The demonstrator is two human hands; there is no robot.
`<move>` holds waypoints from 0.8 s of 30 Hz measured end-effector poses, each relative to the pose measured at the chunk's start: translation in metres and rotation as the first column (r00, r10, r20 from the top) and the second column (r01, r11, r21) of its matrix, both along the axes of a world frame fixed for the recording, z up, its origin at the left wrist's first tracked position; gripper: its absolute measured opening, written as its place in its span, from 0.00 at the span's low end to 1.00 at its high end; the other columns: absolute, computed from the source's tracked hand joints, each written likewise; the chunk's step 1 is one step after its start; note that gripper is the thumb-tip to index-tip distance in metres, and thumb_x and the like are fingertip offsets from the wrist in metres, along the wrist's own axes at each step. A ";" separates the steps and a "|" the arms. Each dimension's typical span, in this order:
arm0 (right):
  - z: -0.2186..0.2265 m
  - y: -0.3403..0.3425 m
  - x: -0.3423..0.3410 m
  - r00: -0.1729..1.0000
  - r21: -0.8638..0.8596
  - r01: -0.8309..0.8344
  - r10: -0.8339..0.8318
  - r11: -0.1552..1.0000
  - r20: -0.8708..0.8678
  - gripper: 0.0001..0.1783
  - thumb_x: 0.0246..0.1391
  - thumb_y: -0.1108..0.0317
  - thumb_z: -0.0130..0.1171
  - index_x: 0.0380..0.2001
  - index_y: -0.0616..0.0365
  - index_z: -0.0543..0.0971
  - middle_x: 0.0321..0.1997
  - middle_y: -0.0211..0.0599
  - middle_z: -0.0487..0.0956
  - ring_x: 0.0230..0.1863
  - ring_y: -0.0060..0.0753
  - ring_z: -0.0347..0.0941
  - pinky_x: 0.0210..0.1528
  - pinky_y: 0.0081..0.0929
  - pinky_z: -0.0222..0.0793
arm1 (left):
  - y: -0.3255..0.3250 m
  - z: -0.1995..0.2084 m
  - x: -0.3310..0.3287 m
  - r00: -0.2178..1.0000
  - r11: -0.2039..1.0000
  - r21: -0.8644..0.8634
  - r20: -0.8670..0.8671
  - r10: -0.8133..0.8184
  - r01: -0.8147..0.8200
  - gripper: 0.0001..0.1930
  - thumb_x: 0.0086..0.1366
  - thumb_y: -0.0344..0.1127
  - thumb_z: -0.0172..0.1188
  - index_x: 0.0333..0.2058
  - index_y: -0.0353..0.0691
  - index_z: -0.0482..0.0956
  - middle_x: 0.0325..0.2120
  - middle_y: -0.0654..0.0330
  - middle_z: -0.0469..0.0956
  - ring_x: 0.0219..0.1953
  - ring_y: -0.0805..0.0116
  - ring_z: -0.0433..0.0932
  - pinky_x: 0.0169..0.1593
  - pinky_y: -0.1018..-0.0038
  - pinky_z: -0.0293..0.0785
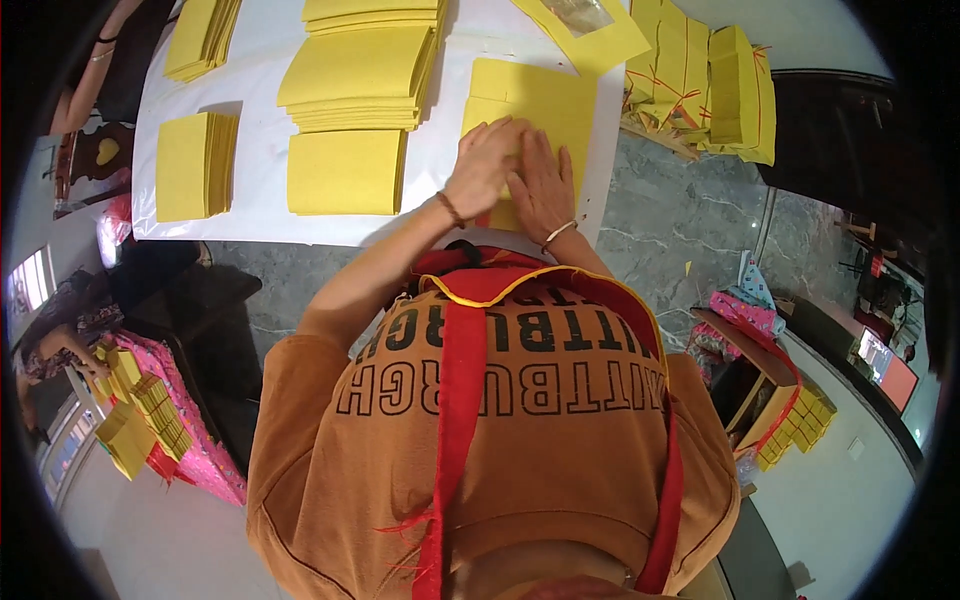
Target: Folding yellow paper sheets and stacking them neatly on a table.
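A yellow paper sheet lies on the white-covered table in front of me, with a small flap along its upper left. My left hand rests on it, fingers loosely bent, their tips partly hidden. Right beside it, my right hand lies flat on the same paper with its fingers stretched out. The two hands almost touch. A bit of red shows under them near the table's front edge.
Left of my hands are several stacks of folded yellow paper on the white table. A yellow piece with a window lies at the far right. Red-tied yellow bundles stand beyond the right edge. Another person's hand is at left.
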State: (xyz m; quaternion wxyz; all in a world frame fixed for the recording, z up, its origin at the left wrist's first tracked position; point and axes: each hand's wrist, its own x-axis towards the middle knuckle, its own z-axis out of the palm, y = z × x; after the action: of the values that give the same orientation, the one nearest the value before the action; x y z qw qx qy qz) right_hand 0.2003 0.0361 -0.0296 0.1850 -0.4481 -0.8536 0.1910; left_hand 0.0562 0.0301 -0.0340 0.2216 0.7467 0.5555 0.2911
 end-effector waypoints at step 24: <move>0.008 0.028 0.064 0.973 -0.289 0.014 -0.079 0.957 -0.215 0.27 0.59 0.57 0.41 0.59 0.56 0.59 0.64 0.40 0.56 0.65 0.38 0.50 0.63 0.50 0.40 | -0.015 0.019 0.010 0.706 0.915 0.281 -0.708 -0.005 0.288 0.25 0.51 0.39 0.54 0.48 0.34 0.70 0.43 0.48 0.71 0.44 0.55 0.70 0.43 0.65 0.67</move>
State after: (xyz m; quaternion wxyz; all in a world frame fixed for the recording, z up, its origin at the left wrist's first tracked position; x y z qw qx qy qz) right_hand 0.2640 0.0643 -0.0218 0.2181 -0.4656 -0.7798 0.3571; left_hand 0.0667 0.0150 -0.0150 -0.1253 0.8711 0.4695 0.0707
